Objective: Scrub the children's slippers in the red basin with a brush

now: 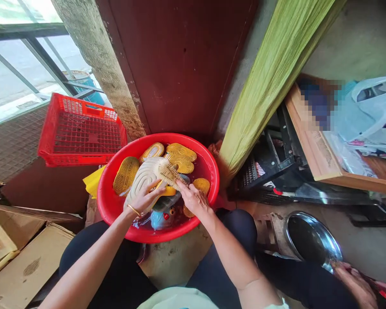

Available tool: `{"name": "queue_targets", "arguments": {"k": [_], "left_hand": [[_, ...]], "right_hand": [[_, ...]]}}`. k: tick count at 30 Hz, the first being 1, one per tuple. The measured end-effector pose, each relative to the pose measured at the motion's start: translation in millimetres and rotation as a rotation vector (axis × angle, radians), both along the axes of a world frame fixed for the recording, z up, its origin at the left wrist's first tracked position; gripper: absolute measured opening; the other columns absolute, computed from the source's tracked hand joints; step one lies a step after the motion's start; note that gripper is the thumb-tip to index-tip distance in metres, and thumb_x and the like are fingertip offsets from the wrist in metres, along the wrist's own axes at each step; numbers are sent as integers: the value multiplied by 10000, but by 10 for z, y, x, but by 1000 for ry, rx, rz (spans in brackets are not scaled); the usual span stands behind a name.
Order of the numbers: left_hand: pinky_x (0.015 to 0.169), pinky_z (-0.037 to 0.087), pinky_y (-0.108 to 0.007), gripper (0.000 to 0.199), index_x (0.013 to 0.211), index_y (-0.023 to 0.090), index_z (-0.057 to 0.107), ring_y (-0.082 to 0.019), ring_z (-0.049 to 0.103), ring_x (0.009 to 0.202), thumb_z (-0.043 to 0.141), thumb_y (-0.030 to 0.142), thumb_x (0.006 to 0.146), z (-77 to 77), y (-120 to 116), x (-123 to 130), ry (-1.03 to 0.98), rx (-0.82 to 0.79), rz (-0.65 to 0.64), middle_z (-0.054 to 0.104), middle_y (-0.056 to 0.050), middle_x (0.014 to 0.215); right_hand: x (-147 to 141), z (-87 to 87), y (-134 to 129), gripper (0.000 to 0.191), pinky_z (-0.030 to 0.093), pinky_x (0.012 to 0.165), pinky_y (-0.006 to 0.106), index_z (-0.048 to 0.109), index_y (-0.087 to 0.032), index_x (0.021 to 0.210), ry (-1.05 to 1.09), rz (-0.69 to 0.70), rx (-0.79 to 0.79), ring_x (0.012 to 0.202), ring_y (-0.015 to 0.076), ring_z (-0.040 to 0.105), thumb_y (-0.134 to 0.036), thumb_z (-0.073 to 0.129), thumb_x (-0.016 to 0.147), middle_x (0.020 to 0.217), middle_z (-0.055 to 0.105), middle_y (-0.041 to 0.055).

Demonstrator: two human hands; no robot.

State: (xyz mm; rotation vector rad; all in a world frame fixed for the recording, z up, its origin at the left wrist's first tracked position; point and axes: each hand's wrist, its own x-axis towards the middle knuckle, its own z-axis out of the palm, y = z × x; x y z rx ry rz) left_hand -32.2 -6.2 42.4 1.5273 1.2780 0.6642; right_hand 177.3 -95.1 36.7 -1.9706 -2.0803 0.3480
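Note:
A large red basin [215, 171] of water stands between my knees. Over it my left hand [146, 197] grips a slipper with a pale ridged sole [144, 174], sole up. My right hand [193, 197] is closed on a bristled scrub brush [169, 171], whose bristles lie at the slipper's upper right end. Around them float several yellow-soled slippers, one a patterned sole [126, 175] at the left and a pair of soles [182, 157] at the back. A light blue slipper or cloth-like item [161, 219] with a small figure on it lies near the front rim.
A red plastic crate [86, 158] stands behind the basin at left, cardboard boxes [28, 266] nearer. A green curtain [263, 86] hangs at right. Beyond it is a wooden table [328, 176] with plastic bags. Another person's hand [355, 283] is near a metal bowl [333, 240].

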Motion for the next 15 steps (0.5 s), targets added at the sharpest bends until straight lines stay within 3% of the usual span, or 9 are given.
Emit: {"name": "queue_targets", "arguments": {"k": [3, 8, 11, 15], "left_hand": [[1040, 545, -424, 711, 1252, 201, 734, -363, 639, 1236, 777, 616, 677, 36, -28, -24, -59, -50, -12, 751, -88, 1222], [776, 630, -384, 688, 1243, 177, 699, -337, 742, 980, 766, 603, 708, 77, -101, -80, -276, -341, 36, 780, -106, 1058], [712, 638, -392, 645, 1228, 172, 671, -327, 757, 903, 705, 627, 772, 79, -130, -72, -423, -522, 129, 783, -121, 994], [755, 647, -467, 671, 1210, 165, 670, -356, 757, 925, 611, 699, 808, 72, -78, -31, -510, -630, 149, 781, -147, 978]], "right_hand": [[46, -11, 91, 552, 574, 795, 347, 383, -363, 1614, 33, -32, 16, 875, 247, 719, -310, 383, 1064, 1100, 726, 109], [218, -79, 229, 524, 548, 947, 336, 481, -202, 1564, 239, -158, 54, 1068, 244, 710, -278, 392, 1053, 1197, 744, 140], [181, -136, 213, 510, 526, 1010, 313, 506, -209, 1538, 454, -91, 77, 1160, 213, 687, -290, 411, 1043, 1348, 697, 109], [18, -178, 57, 500, 546, 988, 315, 529, -200, 1514, 628, 20, -21, 1124, 201, 704, -304, 413, 1040, 1345, 702, 101]]}}
